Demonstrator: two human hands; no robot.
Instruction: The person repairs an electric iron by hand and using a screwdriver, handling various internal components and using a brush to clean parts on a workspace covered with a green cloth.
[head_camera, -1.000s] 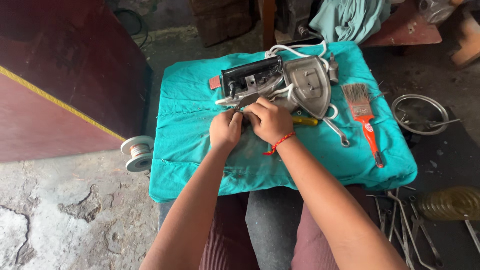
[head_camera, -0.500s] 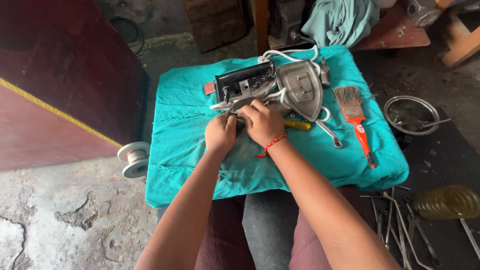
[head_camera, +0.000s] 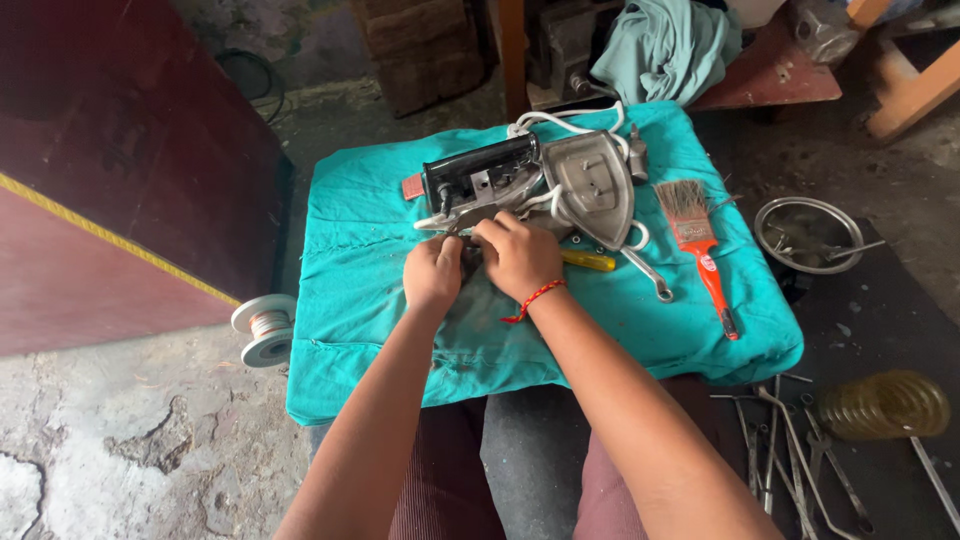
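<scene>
- The left hand (head_camera: 434, 272) and right hand (head_camera: 520, 255) are pressing together, fingers curled on a small part hidden between them.
- They are working beside the dismantled iron (head_camera: 530, 185) lying on the teal cloth (head_camera: 360, 290) covering the worktop.
- A paintbrush (head_camera: 697, 240), a wrench (head_camera: 648, 277) and a yellow-handled screwdriver (head_camera: 588, 261) are lying to the right.

Soft, even daylight fills the scene, with only faint shadows under the forearms and tools. The teal cloth (head_camera: 380, 300) looks bright and saturated, without glare, while the far upper corners fall dim. Focus is sharp at centre; straight lines bow slightly near the frame edges.
</scene>
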